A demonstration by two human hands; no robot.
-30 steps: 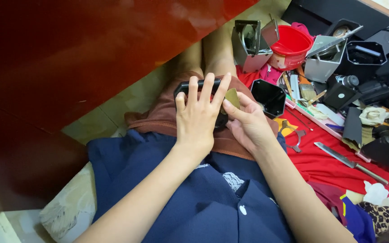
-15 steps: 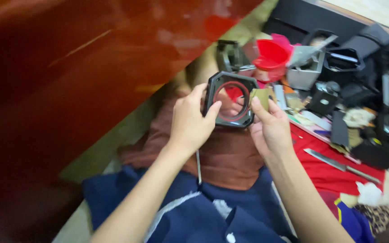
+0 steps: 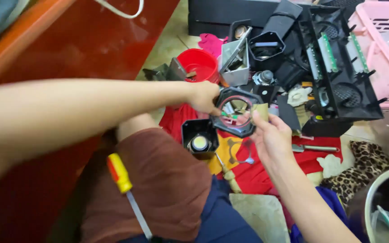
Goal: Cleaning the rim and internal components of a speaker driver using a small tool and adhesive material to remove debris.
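Hands first: our left hand (image 3: 203, 96) pinches the top-left edge of a black octagonal frame (image 3: 236, 112), and our right hand (image 3: 270, 135) cups its lower-right side with the fingers curled under, so both are closed on it. We've got it lifted off the red cloth (image 3: 266, 171). Just below-left of the frame sits a black housing (image 3: 199, 137) with its round lens showing, so it looks like the front ring is already off and the rest isn't opened yet. Further below-left, a yellow-handled screwdriver (image 3: 120, 173) lies on our lap, while above the frame sits a red bowl (image 3: 199, 65).
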